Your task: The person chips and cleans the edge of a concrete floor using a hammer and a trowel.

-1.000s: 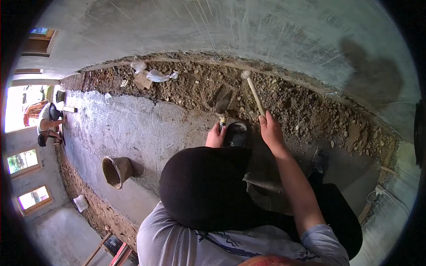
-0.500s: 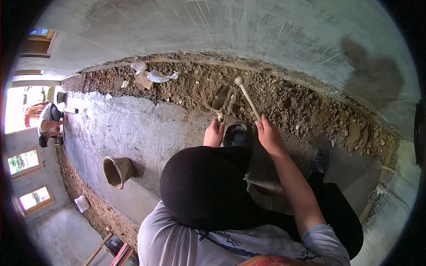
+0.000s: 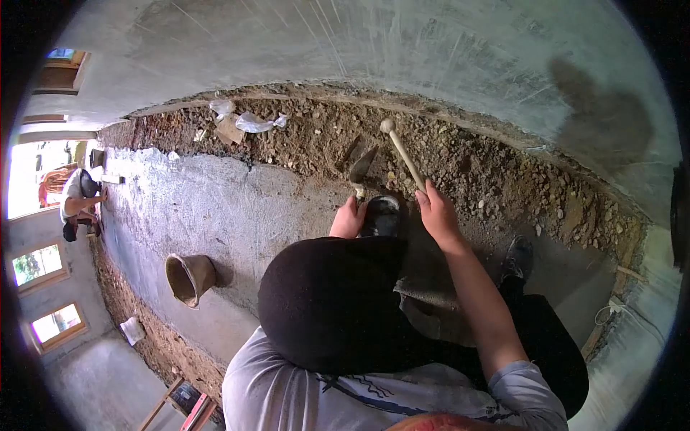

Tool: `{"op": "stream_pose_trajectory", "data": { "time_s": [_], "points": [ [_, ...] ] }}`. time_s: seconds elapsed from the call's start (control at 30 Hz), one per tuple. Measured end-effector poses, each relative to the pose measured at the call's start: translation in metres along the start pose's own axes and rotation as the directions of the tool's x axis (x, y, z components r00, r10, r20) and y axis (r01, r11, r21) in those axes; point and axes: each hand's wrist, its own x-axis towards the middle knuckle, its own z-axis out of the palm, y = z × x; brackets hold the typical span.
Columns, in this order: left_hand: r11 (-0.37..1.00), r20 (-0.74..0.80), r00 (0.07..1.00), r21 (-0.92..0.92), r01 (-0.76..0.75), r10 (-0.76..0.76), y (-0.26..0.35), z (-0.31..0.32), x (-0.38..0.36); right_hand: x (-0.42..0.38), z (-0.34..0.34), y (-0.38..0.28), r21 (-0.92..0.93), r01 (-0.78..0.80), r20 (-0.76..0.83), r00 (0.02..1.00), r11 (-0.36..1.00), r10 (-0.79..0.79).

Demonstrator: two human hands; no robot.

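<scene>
My left hand grips the handle of a trowel, whose blade lies on the stony dirt strip along the wall. My right hand holds a wooden-handled hammer, its head raised over the rubble just right of the trowel blade. A black cap and grey shirt hide the area below my hands. My black shoe sits between the two hands at the edge of the smoothed cement floor.
A rubber bucket lies tipped on the cement to the left. Plastic scraps lie on the dirt further back. Another person crouches far left by a doorway. A plastered wall rises beyond the dirt strip.
The hammer swung down towards the trowel and has lifted slightly again. The trowel blade shifted a little on the dirt. Both hands keep their grips.
</scene>
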Motion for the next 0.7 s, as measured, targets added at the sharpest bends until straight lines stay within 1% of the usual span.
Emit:
{"op": "stream_pose_trajectory", "data": {
  "time_s": [0.03, 0.07, 0.1, 0.13, 0.2, 0.23, 0.27, 0.3, 0.33, 0.37, 0.4, 0.43, 0.47, 0.5, 0.53, 0.57, 0.6, 0.67, 0.7],
  "points": [
    [0.999, -0.036, 0.998, -0.022, -0.046, 0.045, -0.001, 0.001, 0.0, -0.002, 0.001, -0.001, 0.0, 0.005, 0.002, 1.0, 1.0, -0.005],
    [0.995, -0.071, 0.993, -0.042, -0.095, 0.092, -0.002, 0.003, 0.001, -0.004, 0.003, -0.001, -0.002, 0.047, -0.05, 0.998, 0.999, -0.047],
    [0.995, -0.069, 0.993, -0.041, -0.096, 0.093, -0.002, 0.002, 0.002, -0.007, 0.005, 0.0, -0.006, 0.085, -0.103, 0.991, 0.996, -0.085],
    [0.995, -0.054, 0.995, -0.047, -0.092, 0.089, -0.001, 0.0, 0.002, -0.011, 0.013, 0.009, -0.006, 0.08, -0.104, 0.991, 0.997, -0.08],
    [0.995, -0.041, 0.995, -0.053, -0.09, 0.088, 0.004, -0.003, 0.0, -0.014, 0.026, 0.022, -0.112, -0.046, 0.003, 0.999, 0.993, 0.047],
    [0.993, -0.101, 0.99, -0.06, -0.1, 0.094, 0.009, -0.005, -0.004, -0.013, 0.029, 0.028, -0.112, -0.046, 0.002, 0.999, 0.993, 0.047],
    [0.992, -0.159, 0.982, -0.067, -0.11, 0.098, 0.013, -0.006, -0.008, -0.01, 0.032, 0.034, -0.172, -0.162, 0.127, 0.975, 0.972, 0.185],
    [0.992, -0.156, 0.983, -0.064, -0.11, 0.099, 0.013, -0.004, -0.011, -0.007, 0.032, 0.032, -0.244, -0.267, 0.241, 0.915, 0.933, 0.325],
    [0.985, -0.218, 0.968, -0.095, -0.145, 0.121, 0.013, -0.002, -0.012, -0.004, 0.03, 0.03, -0.241, -0.272, 0.24, 0.913, 0.932, 0.329],
    [0.976, -0.281, 0.949, -0.125, -0.181, 0.14, 0.013, -0.001, -0.012, -0.002, 0.026, 0.03, -0.234, -0.242, 0.243, 0.923, 0.942, 0.298],
    [0.976, -0.276, 0.951, -0.123, -0.181, 0.141, 0.009, 0.001, -0.011, -0.001, 0.021, 0.025, -0.227, -0.214, 0.246, 0.931, 0.95, 0.269],
    [0.98, -0.233, 0.961, -0.091, -0.177, 0.152, 0.004, 0.003, -0.009, -0.002, 0.016, 0.017, -0.227, -0.219, 0.246, 0.93, 0.949, 0.274],
    [0.983, -0.193, 0.968, -0.06, -0.175, 0.16, 0.0, 0.005, -0.006, -0.001, 0.011, 0.009, -0.194, -0.184, 0.204, 0.953, 0.964, 0.223],
    [0.983, -0.193, 0.968, -0.062, -0.175, 0.16, -0.001, 0.004, -0.005, -0.002, 0.01, 0.006, -0.163, -0.145, 0.16, 0.972, 0.976, 0.171],
    [0.99, -0.13, 0.984, -0.053, -0.13, 0.122, -0.002, 0.003, -0.004, -0.005, 0.012, 0.007, -0.165, -0.146, 0.161, 0.972, 0.976, 0.172],
    [0.995, -0.066, 0.994, -0.041, -0.088, 0.085, -0.002, 0.002, -0.002, -0.008, 0.017, 0.009, -0.127, -0.031, 0.046, 0.998, 0.991, 0.038],
    [0.995, -0.06, 0.994, -0.042, -0.089, 0.087, 0.0, 0.0, -0.002, -0.012, 0.023, 0.015, -0.104, 0.083, -0.074, 0.993, 0.991, -0.091],
    [0.994, -0.119, 0.987, -0.03, -0.109, 0.105, 0.009, -0.005, -0.004, -0.016, 0.027, 0.024, -0.121, 0.089, -0.079, 0.992, 0.989, -0.099],
    [0.99, -0.129, 0.986, -0.075, -0.12, 0.11, 0.015, -0.009, -0.008, -0.016, 0.029, 0.024, -0.168, -0.062, 0.062, 0.995, 0.984, 0.073]
  ]
}}
